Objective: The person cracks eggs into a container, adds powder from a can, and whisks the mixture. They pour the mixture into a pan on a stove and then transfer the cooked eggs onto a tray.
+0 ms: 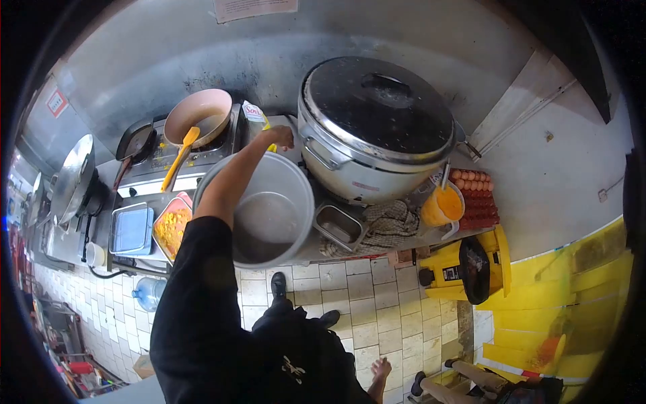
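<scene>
My left hand (pixel 282 137) reaches over the counter with its fingers curled. Beside it is a white and yellow oil pouch (pixel 254 114), partly behind my wrist; what the fingers hold, if anything, is hidden. Under my forearm stands a large metal pot (pixel 296 232) with nothing but a thin wet film visible at its bottom. Just right of my left hand is a big rice cooker (pixel 323 161) with its black lid on. Low at my side hangs my right hand (pixel 381 368), fingers apart, holding nothing.
A pink pan (pixel 176 111) with an orange spatula (pixel 178 161) sits on the stove. Nearby are metal trays (pixel 131 229), a small steel pan (pixel 343 225), a checked cloth (pixel 390 225), an orange-filled jug (pixel 442 205) and eggs (pixel 471 182). Another person's legs (pixel 478 377) show at lower right.
</scene>
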Motion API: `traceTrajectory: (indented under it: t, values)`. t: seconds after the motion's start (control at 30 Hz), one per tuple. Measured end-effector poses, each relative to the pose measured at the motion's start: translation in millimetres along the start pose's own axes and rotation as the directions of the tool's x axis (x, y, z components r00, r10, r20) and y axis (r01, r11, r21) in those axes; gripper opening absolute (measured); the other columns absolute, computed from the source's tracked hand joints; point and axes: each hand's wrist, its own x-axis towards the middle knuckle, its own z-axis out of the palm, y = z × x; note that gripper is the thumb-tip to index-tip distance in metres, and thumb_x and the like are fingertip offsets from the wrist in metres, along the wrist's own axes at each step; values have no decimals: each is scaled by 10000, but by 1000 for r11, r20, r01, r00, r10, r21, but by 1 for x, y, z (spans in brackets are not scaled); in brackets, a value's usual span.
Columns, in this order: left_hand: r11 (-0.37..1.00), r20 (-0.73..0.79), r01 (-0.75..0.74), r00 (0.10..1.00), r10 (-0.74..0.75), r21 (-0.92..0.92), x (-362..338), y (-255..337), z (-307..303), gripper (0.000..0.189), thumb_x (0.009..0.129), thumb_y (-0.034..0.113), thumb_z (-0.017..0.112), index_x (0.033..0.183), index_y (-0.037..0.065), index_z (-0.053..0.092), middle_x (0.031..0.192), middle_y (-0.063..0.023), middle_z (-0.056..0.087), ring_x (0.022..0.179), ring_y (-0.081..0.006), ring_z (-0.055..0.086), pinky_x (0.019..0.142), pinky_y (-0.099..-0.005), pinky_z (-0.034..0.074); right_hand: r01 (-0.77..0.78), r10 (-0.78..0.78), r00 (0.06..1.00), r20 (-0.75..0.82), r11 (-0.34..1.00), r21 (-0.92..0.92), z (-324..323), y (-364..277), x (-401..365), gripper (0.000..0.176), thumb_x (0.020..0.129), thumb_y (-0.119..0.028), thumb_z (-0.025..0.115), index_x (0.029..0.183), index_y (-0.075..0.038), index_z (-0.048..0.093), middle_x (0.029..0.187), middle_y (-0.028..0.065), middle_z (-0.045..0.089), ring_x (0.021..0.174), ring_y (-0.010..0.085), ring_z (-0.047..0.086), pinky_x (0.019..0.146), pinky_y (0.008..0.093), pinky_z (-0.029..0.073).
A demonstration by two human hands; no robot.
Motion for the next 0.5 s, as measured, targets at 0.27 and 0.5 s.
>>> traceTrajectory:
  t: [0.27, 0.5]
  values:
    - [611, 648, 417, 731, 215, -673, 48, -11, 52, 335, 961, 305, 569, 1175, 55, 633, 1134, -80, 677, 949, -178, 651, 810, -333, 537, 205, -178, 972, 155, 961, -185, 53, 178, -57, 387, 965, -454, 486, 1107, -106, 578, 905, 73, 647, 759, 261, 645, 607, 374, 506]
    - [409, 584, 461, 770, 256, -787, 80, -30, 102, 242, 920, 290, 610, 965, 58, 658, 861, -105, 689, 779, -236, 669, 677, -391, 545, 500, -427, 864, 267, 791, -351, 128, 158, -151, 384, 969, -428, 491, 1098, -79, 583, 930, 97, 657, 769, 260, 664, 599, 362, 510]
